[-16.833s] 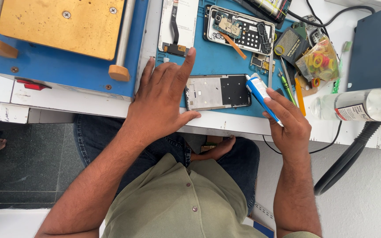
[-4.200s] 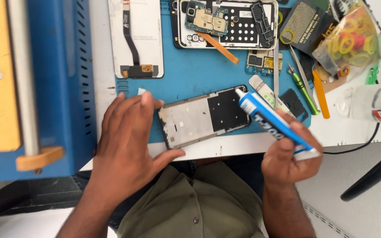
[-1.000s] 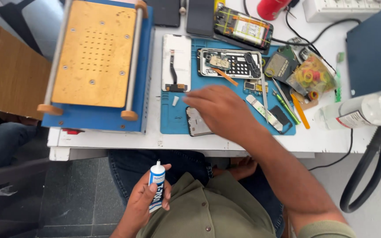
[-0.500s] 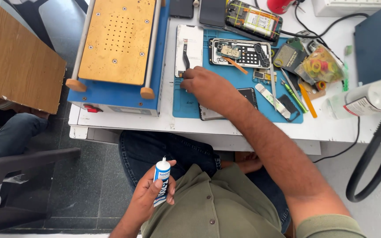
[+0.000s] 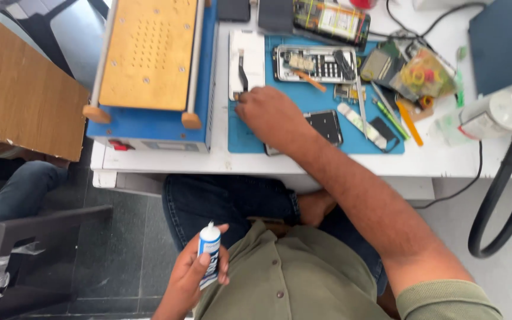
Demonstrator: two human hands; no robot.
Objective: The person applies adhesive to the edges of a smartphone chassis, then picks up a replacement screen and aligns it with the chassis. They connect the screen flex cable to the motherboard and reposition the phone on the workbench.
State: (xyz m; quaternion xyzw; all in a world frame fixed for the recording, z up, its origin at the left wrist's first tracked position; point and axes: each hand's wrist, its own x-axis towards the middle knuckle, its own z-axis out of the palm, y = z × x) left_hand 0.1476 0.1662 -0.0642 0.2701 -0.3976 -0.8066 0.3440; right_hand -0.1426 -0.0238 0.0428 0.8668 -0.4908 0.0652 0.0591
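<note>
Low in the frame, the left hand (image 5: 194, 278) wraps its fingers around a glue tube (image 5: 209, 255); the right hand (image 5: 268, 112) reaches the blue mat (image 5: 250, 139), its fingers curled, their grip hidden.

**Hands apart, one high, one low**

Right hand (image 5: 271, 112) stretched forward and across to the left, palm down, fingers curled, fingertips (image 5: 243, 99) pinched together at the far edge. Forearm bare, running diagonally back to a rolled sleeve. Left hand (image 5: 194, 274) kept low near the lap, elbow bent, fingers wrapped closed, thumb up along the side.
</note>
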